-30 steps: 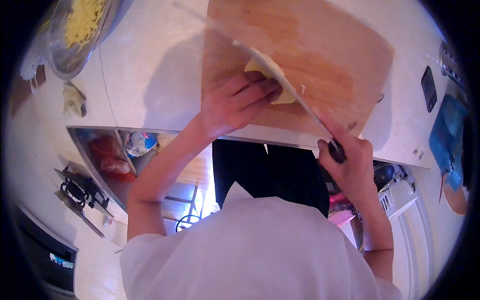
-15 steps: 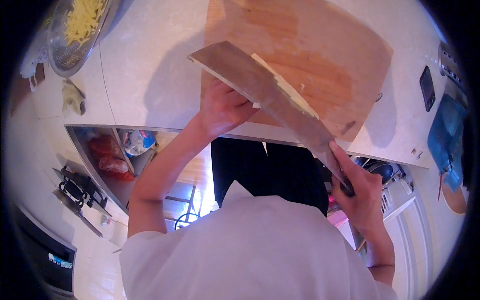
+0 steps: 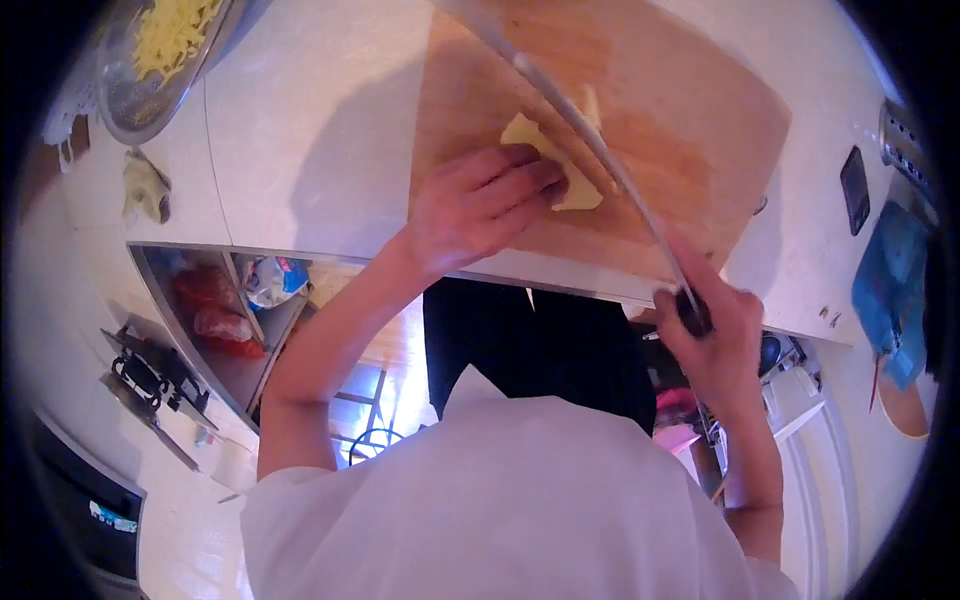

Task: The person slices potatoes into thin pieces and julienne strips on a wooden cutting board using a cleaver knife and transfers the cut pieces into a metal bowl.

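On the wooden cutting board [image 3: 700, 120] lie pale yellow slices [image 3: 580, 196], which look like potato. My left hand [image 3: 475, 205] presses them down with bent, closed fingers. My right hand [image 3: 722, 340] is closed around the dark handle of a cleaver [image 3: 612, 170]. Its blade stands edge-down, just right of my left fingertips, and slants away across the board. A narrow pale strip [image 3: 591, 108] shows beyond the blade. Part of the slices is hidden under my fingers.
A metal colander [image 3: 150, 122] with yellow shreds [image 3: 172, 38] stands at the far left, near a crumpled cloth [image 3: 146, 190]. A phone [image 3: 855, 190] and a blue plastic item [image 3: 890, 285] lie at the right. Below the counter is an open cupboard [image 3: 215, 310].
The cleaver has turned from lying flat-side up with pale food on it to standing on edge. My left hand has moved right from beneath the blade onto the slices.
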Demonstrator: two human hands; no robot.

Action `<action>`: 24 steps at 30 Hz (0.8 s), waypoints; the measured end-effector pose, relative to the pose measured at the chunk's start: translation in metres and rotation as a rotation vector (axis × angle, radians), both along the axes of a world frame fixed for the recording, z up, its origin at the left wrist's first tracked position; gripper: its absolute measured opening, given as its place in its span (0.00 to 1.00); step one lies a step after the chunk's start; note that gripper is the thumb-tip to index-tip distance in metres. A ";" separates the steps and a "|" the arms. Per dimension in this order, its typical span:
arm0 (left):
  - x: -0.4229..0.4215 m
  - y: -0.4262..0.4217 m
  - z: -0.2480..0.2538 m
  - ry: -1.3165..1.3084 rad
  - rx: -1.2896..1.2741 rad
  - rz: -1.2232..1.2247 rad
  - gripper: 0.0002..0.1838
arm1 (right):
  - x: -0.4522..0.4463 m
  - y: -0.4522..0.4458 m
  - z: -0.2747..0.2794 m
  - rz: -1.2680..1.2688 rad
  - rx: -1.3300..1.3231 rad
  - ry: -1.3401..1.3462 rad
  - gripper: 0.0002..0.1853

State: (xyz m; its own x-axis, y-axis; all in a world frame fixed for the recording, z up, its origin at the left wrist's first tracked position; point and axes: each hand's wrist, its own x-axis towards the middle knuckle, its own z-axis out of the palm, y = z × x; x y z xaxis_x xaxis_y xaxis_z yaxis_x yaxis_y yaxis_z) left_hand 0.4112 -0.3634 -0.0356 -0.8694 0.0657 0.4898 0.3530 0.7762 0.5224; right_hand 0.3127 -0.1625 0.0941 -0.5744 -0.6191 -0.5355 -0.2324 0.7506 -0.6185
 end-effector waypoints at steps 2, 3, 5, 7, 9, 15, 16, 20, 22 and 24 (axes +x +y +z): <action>0.002 0.002 0.003 -0.065 0.155 0.014 0.13 | 0.007 0.013 0.019 0.059 -0.047 0.059 0.34; 0.008 0.003 -0.001 -0.114 0.156 0.002 0.12 | 0.007 0.019 0.029 0.089 0.026 -0.022 0.36; 0.017 0.003 -0.011 -0.147 0.116 -0.007 0.11 | 0.011 0.027 0.034 0.075 0.041 -0.057 0.36; 0.015 0.001 -0.008 -0.074 0.007 0.018 0.10 | 0.013 0.030 0.033 0.065 0.052 -0.078 0.37; 0.014 0.000 -0.006 -0.046 -0.041 0.032 0.10 | 0.013 0.031 0.030 0.060 0.054 -0.076 0.37; 0.012 0.002 -0.004 -0.126 0.135 0.008 0.13 | 0.014 0.011 0.000 0.029 -0.013 -0.046 0.34; 0.009 -0.001 -0.003 -0.050 0.023 -0.001 0.13 | 0.012 0.005 -0.005 0.033 -0.026 -0.043 0.34; 0.003 -0.002 0.003 0.006 -0.055 -0.010 0.15 | 0.005 -0.006 -0.008 0.011 -0.017 -0.010 0.33; 0.003 -0.007 0.004 0.028 -0.076 -0.022 0.14 | 0.000 -0.005 -0.001 0.021 -0.006 0.009 0.34; 0.007 -0.004 0.003 0.007 0.003 -0.007 0.13 | 0.002 0.007 0.022 0.062 -0.007 -0.008 0.34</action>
